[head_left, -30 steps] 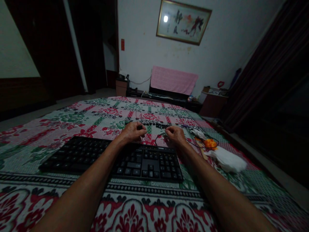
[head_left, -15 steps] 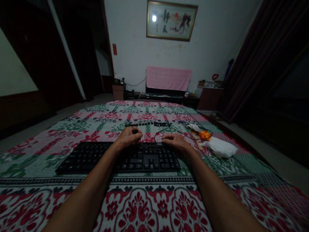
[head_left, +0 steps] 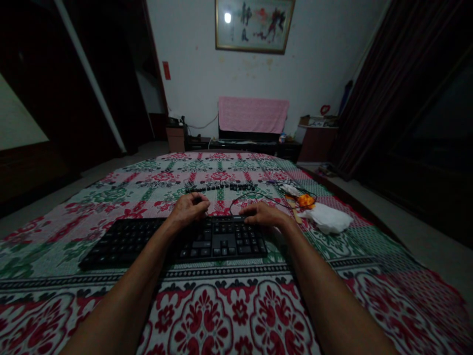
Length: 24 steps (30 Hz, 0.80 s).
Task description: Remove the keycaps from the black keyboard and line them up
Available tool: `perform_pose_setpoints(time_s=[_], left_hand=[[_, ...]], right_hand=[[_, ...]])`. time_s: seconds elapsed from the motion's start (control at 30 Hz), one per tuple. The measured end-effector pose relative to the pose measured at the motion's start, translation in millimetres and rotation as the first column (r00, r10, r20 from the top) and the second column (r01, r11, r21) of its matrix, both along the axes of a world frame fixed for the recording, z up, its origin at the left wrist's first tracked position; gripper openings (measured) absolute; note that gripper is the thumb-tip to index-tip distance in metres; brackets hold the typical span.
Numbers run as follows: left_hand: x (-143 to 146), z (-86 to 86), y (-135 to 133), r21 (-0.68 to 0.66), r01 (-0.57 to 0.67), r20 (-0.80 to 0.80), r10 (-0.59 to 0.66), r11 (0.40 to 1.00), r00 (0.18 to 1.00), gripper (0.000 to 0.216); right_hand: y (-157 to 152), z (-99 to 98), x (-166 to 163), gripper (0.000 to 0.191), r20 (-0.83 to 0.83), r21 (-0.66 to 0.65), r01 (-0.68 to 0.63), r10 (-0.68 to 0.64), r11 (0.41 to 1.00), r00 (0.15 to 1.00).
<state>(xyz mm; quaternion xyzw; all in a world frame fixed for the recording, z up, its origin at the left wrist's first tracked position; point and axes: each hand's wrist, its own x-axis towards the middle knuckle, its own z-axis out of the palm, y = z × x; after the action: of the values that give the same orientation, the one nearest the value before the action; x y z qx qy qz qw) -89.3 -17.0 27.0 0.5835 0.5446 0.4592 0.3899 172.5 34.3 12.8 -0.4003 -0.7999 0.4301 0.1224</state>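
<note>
A black computer keyboard (head_left: 202, 245) lies flat on the patterned bedspread (head_left: 207, 315) in front of me. Over its back edge, near the middle, my left hand (head_left: 189, 209) is closed in a pinch; whatever is between the fingertips is too small or hidden to make out. My right hand (head_left: 260, 215) rests at the keyboard's back right corner, fingers stretched leftwards and slightly apart, touching the top edge. Behind both hands runs a row of small black keycaps (head_left: 221, 187). A thin black cable (head_left: 254, 194) curves from the keyboard's back edge to the right.
Right of the keyboard lie a crumpled white plastic bag (head_left: 327, 218), an orange bundle (head_left: 306, 200) and a flat wooden-looking strip (head_left: 296, 215). Farther off, a pink cloth (head_left: 253, 115) covers a screen on a low cabinet. A dark curtain (head_left: 364, 98) hangs at the right.
The whole view has shifted slightly, so everything appears a little farther left. My left hand keeps its pinch, and my right hand stays at the keyboard's corner with its fingers a little more spread.
</note>
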Motion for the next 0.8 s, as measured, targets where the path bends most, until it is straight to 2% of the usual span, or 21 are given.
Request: perform_pose_setpoints(time_s=[0.2, 0.37, 0.57, 0.8], left_hand=[[3, -3.3, 0, -0.011, 0.015, 0.034, -0.015, 1.0, 0.999, 0.03], [7, -0.8, -2, -0.007, 0.021, 0.022, -0.021, 1.0, 1.0, 0.031], [11, 1.2, -4, -0.001, 0.029, 0.033, -0.029, 1.0, 0.999, 0.029], [19, -3.6, -1, 0.007, 0.024, 0.012, -0.024, 1.0, 1.0, 0.03]], right_hand=[[2, -1.1, -7, 0.031, 0.041, 0.077, -0.112, 0.109, 0.991, 0.993], [8, -6.1, -3, 0.031, 0.039, 0.178, -0.075, 0.069, 0.981, 0.997], [12, -4.6, 9, 0.031, 0.054, 0.192, -0.058, 0.049, 0.98, 0.997], [17, -5.5, 25, 0.034, 0.052, 0.145, -0.019, 0.011, 0.989, 0.999]])
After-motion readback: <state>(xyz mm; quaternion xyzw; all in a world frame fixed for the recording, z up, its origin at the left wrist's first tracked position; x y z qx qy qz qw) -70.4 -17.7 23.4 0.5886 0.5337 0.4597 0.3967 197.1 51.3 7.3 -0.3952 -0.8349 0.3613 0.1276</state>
